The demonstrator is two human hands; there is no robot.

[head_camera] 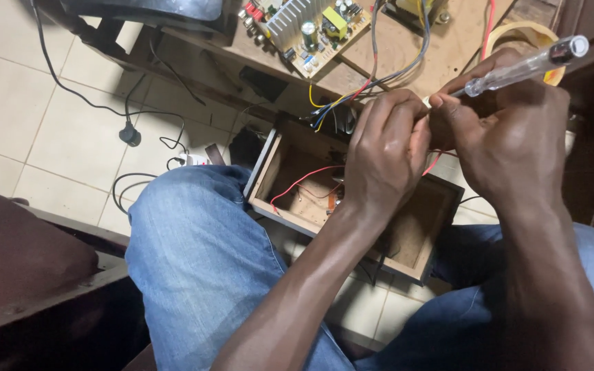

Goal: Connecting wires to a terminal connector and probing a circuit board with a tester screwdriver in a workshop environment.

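Note:
My left hand (385,152) and my right hand (510,137) meet above an open wooden box (290,206) that rests between my knees. The right hand grips a clear-handled screwdriver (527,66), its handle sticking up to the right. The left hand's fingers pinch a small pale part (426,102) at the screwdriver's tip, touching the right thumb. A red wire (302,182) runs inside the box and under the left hand. What the tip touches is hidden by my fingers.
A circuit board (307,29) with a finned heat sink lies on a wooden table (393,51), with coloured wires (342,99) leading down toward the box. A tape roll (517,33) sits at the back right. Black cables and a plug (130,135) lie on the tiled floor at left.

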